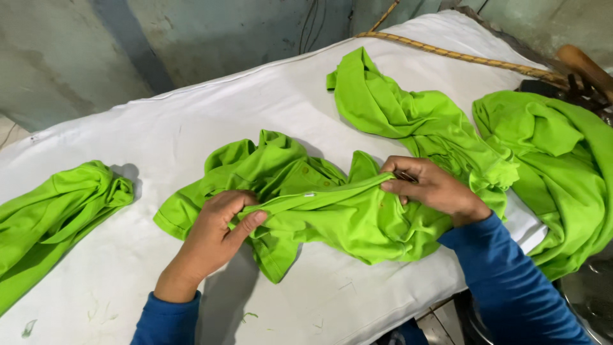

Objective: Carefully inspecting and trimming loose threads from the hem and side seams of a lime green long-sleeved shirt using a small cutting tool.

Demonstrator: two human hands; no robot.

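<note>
Count, bright green garments: four. One bundle (pixel 51 217) at 9 o'clock; one crumpled shirt (pixel 319 211) at centre; one shirt (pixel 408 115) at 1 o'clock; one heap (pixel 555 172) at 3 o'clock.

Hands: two, a left hand (pixel 214 236) at 7 o'clock and a right hand (pixel 431 188) at 3 o'clock of centre.

White padded table (pixel 191 121): one. Yellow braided rope (pixel 460 57) at 1 o'clock: one. Wooden handle (pixel 584 64) at 2 o'clock: one.
</note>
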